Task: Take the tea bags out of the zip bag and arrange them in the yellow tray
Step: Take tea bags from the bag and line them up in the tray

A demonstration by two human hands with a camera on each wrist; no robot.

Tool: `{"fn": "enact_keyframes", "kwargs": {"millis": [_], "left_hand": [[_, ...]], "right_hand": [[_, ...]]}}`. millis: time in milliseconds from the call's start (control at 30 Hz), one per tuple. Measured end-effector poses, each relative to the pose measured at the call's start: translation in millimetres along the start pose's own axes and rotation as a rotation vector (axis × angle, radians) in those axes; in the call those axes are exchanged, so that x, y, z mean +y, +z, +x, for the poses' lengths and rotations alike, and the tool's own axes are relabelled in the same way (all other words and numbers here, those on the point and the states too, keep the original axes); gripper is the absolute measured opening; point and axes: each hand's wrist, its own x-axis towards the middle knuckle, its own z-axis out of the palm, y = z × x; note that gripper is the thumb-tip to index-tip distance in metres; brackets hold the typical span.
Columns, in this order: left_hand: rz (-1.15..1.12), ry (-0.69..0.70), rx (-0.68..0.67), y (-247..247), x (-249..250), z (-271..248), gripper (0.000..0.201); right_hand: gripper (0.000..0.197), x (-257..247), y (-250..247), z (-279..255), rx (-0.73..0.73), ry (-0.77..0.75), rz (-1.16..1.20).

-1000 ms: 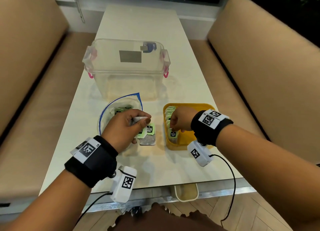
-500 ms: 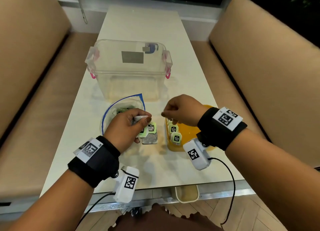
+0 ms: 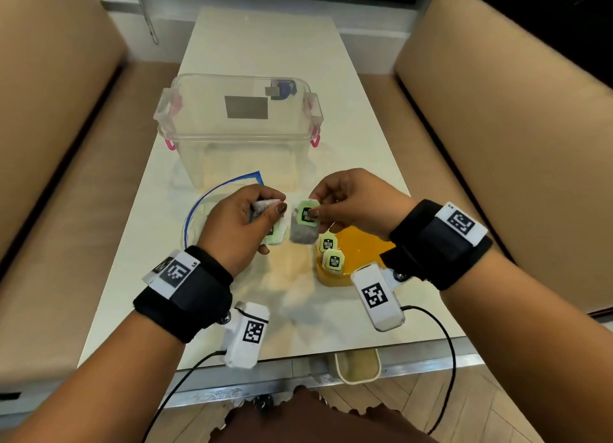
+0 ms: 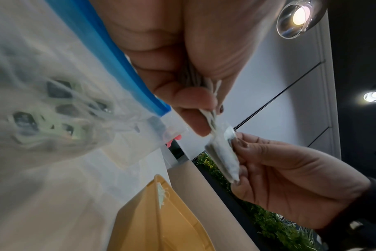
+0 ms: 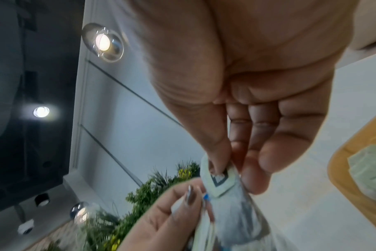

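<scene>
**Tea bag passing from left hand to right**

The table (image 3: 265, 61) carries a clear tub (image 3: 238, 134), the zip bag (image 3: 199, 217) with tea bags visible inside, and the yellow tray (image 3: 361, 247), where tagged bags already stand. This looks like the handover step. The left hand (image 3: 232, 230) curls around a small bunch of bags. The right hand (image 3: 351, 204) pinches one tea bag (image 3: 303, 230) by its green tag, grey pouch hanging, just beside the tray. Next, probably, it goes upright into the tray.
</scene>
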Motion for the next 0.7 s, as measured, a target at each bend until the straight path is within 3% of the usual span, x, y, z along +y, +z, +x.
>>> {"fn": "enact_keyframes", "kwargs": {"millis": [233, 367, 500, 700], "left_hand": [[0.109, -0.041, -0.239, 9, 4, -3, 0.020], [0.173, -0.027, -0.214, 18, 1, 0, 0.005], [0.227, -0.001, -0.219, 29, 1, 4, 0.005], [0.341, -0.030, -0.197, 43, -13, 2, 0.014]], "right_hand": [[0.005, 10, -11, -6, 0.021, -0.046, 0.094], [0.011, 13, -11, -7, 0.064, -0.067, 0.050], [0.014, 17, -15, -8, 0.080, -0.073, -0.165], [0.008, 40, -28, -6, 0.063, 0.032, -0.284]]}}
